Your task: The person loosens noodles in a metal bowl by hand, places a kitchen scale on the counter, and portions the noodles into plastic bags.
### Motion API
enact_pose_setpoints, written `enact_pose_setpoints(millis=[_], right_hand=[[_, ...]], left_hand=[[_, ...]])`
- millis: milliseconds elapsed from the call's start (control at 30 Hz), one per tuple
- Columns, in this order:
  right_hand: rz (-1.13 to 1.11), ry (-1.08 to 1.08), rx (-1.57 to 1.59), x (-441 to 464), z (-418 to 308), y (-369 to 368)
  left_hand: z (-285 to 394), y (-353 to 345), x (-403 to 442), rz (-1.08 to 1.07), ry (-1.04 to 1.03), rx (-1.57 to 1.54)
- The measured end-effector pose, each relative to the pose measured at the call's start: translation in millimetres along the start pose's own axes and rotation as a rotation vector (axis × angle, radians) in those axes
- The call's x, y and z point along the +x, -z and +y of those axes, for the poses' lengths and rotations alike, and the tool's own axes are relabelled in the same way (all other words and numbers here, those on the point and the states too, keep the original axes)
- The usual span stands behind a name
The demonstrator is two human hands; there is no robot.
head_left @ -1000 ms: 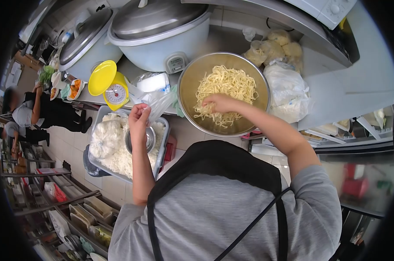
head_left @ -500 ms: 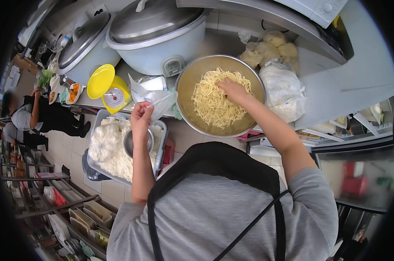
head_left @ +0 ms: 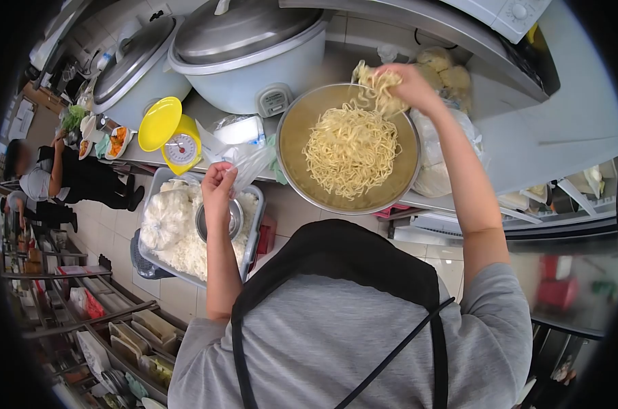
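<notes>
A large steel bowl (head_left: pixel 292 160) holds a heap of yellow noodles (head_left: pixel 353 150). Above the bowl's far right rim, my right hand (head_left: pixel 408 85) grips a clump of noodles (head_left: pixel 380 92), some strands hanging toward the heap. My left hand (head_left: pixel 219 183) is closed on a clear plastic bag (head_left: pixel 249 162), left of the bowl. Beneath my left forearm, a grey tub (head_left: pixel 256 238) contains white rice-like food (head_left: pixel 189 252), a filled clear bag (head_left: pixel 164 221) and a small metal bowl (head_left: pixel 235 218).
A yellow scale (head_left: pixel 181 146) and a white packet (head_left: pixel 241 131) lie beyond my left hand. Two big lidded cookers (head_left: pixel 251 85) stand behind. Filled plastic bags (head_left: pixel 435 170) sit right of the bowl. Two people (head_left: pixel 84 170) stand at the far left.
My right hand has risen from the noodle heap to the bowl's far right rim, lifting a clump of noodles. My left hand still holds the plastic bag, nearly in place.
</notes>
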State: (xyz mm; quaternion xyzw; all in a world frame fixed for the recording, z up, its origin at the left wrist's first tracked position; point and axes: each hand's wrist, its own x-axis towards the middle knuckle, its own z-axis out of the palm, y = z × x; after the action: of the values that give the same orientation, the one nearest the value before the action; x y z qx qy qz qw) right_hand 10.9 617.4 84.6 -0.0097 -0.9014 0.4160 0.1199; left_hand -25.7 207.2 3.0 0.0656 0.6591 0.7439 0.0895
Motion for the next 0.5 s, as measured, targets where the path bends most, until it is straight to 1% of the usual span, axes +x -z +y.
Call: enact_pose_setpoints(millis=[33,100,133,200,233,267,333,367,433,467,500], right_hand=[[0.001,-0.002,0.001,0.8,-10.8,7.6],[0.159,-0.019,0.088,3.9,-34.4,18.4],[0.162,-0.021,0.090,1.9,-47.3,19.5],[0.173,-0.064,0.258,-4.7,-70.8,13.2],[0.242,-0.057,0.214,-4.0,-67.3,3.0],[0.243,-0.058,0.214,-3.0,-59.0,-7.9],[0.243,0.089,-0.259,-2.1,-37.3,-29.7],[0.242,0.090,-0.259,-3.5,-26.0,-38.3],[0.170,0.365,-0.166,-6.7,-14.3,-49.8],[0.170,0.366,-0.165,-6.9,-13.1,-50.4],[0.074,0.265,-0.070,-7.2,-12.3,-50.7]], left_hand=[[0.7,-1.6,0.2,-0.002,0.001,0.001],[3.0,-4.8,0.5,-0.004,-0.012,0.014],[3.0,-5.7,0.8,-0.007,-0.011,0.016],[3.1,-7.7,2.1,-0.016,-0.008,-0.002],[3.1,-8.6,2.5,-0.019,-0.008,-0.002],[2.9,-9.0,2.7,-0.021,-0.014,0.000],[2.4,-8.9,2.6,-0.022,-0.021,0.001],[2.3,-8.2,2.7,-0.024,-0.023,0.005],[2.5,-7.0,2.3,-0.025,-0.027,0.009],[2.7,-6.4,1.6,-0.011,-0.019,0.004],[3.1,-5.9,1.1,0.003,-0.012,-0.001]])
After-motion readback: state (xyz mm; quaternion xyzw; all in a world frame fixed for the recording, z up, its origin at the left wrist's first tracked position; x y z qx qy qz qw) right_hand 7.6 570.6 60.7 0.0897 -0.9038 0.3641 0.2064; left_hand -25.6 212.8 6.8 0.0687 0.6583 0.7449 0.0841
